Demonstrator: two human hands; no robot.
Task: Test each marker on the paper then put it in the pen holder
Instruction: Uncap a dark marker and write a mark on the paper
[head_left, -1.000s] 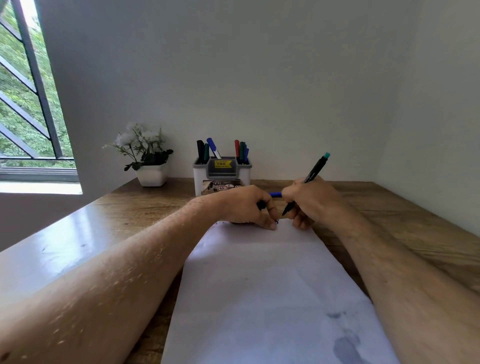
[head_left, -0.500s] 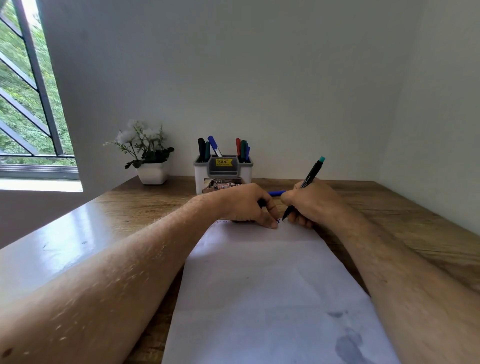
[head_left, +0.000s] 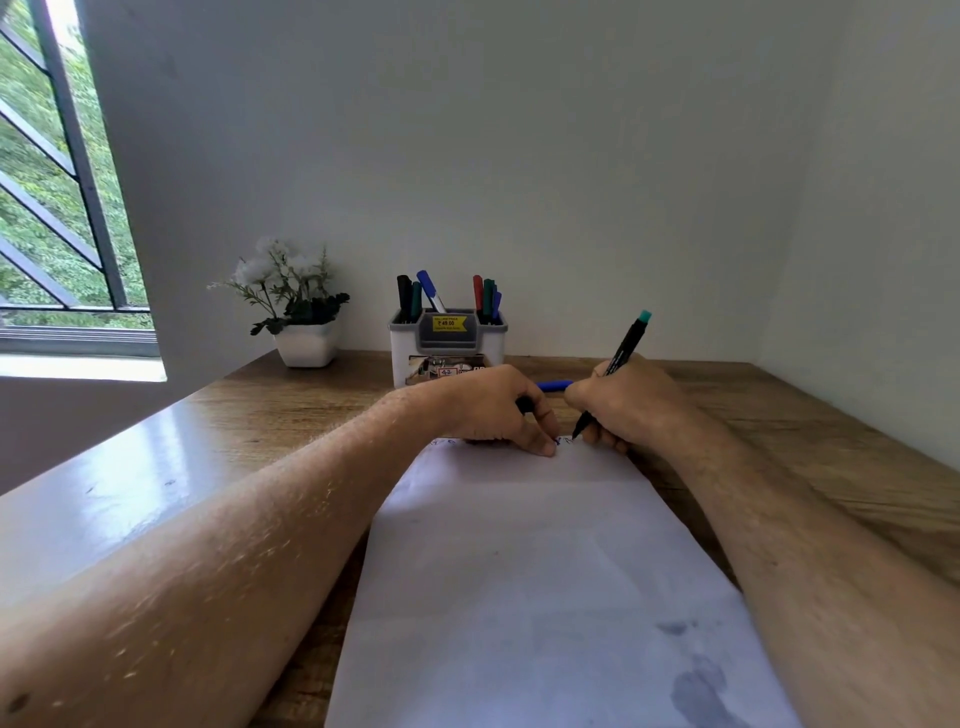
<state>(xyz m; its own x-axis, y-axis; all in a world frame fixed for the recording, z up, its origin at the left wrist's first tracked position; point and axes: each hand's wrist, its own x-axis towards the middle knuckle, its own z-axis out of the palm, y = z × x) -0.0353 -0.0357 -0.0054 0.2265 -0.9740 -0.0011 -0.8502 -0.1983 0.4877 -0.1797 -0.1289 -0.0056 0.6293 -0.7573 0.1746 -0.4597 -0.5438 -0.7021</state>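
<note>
A white flower pot (head_left: 307, 347) sits at the back left of the counter (head_left: 218, 431). The pen holder (head_left: 448, 345) stands at the back edge, full of markers. The left hand (head_left: 498, 410) curls around a black cap and presses the paper (head_left: 540, 571). The right hand (head_left: 623, 402) pinches a black marker (head_left: 621, 358), tip on the paper's far edge.

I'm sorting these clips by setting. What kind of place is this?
Probably a home study corner or small office: a wooden desk in a white-walled corner, a white-and-grey pen holder full of markers, and a white potted plant beside a barred window.
</note>
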